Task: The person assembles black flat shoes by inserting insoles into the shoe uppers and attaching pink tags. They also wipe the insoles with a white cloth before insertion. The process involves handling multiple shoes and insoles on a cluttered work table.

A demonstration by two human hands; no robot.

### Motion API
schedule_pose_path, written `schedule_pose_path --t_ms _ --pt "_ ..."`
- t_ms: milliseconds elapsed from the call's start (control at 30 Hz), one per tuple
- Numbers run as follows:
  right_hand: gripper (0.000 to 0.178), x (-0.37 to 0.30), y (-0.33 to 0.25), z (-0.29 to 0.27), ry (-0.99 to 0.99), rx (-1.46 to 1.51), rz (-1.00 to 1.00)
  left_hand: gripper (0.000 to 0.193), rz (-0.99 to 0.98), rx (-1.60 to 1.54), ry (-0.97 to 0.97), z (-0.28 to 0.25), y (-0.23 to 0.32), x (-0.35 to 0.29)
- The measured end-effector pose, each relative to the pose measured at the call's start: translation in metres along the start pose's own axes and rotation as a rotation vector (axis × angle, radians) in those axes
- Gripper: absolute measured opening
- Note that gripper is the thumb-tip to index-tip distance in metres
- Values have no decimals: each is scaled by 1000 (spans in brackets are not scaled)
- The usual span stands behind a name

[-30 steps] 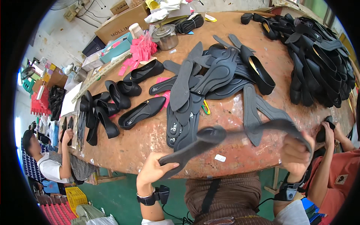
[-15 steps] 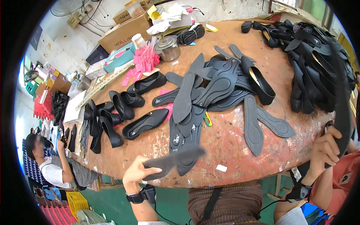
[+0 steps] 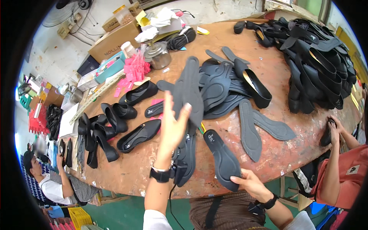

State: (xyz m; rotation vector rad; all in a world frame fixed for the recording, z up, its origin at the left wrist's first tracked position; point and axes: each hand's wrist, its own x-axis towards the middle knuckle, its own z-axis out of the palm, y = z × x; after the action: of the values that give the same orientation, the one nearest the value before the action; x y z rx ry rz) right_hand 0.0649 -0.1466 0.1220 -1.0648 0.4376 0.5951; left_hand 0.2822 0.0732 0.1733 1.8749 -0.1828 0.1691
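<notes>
My right hand (image 3: pixel 253 184) pinches the wide end of a black insole (image 3: pixel 223 159) near the front edge of the table, thumb on top. My left hand (image 3: pixel 173 124) reaches over the middle of the table with thumb and fingers apart. Just beyond its thumb is a dark grey insole (image 3: pixel 194 90), slanting over the insole pile; whether the thumb touches it I cannot tell. More insoles (image 3: pixel 216 90) are heaped behind, with a black pump (image 3: pixel 253 82) lying on their right side. Two grey insoles (image 3: pixel 251 130) lie to the right. Stacked insoles (image 3: pixel 187 161) are partly hidden by my left wrist.
Several black shoes (image 3: pixel 115 119) stand at the left, near pink tags (image 3: pixel 136 69) and a metal-lidded jar (image 3: pixel 157 55). A large heap of black shoes (image 3: pixel 314 73) fills the far right. One co-worker (image 3: pixel 341 172) handles a shoe at the right; another person (image 3: pixel 53 176) sits at the left.
My right hand has come from the far right to the front middle with an insole. My left hand has moved forward over the pile, and its fingers have spread from the insole it held.
</notes>
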Motion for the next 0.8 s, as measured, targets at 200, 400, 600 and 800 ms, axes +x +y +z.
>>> schedule_pose_path --t_ms 200,400,600,800 --pt "32 6 21 -18 74 -163 66 39 134 414 -510 30 -12 -111" --pt "38 5 23 -27 199 -861 -219 51 157 472 -643 43 -14 -193" --pt "26 -9 -32 -28 369 -1613 -290 68 176 633 -731 51 -24 -212" --pt "23 -10 -183 3 385 -1434 -547 58 156 428 -302 -2 -18 -199"
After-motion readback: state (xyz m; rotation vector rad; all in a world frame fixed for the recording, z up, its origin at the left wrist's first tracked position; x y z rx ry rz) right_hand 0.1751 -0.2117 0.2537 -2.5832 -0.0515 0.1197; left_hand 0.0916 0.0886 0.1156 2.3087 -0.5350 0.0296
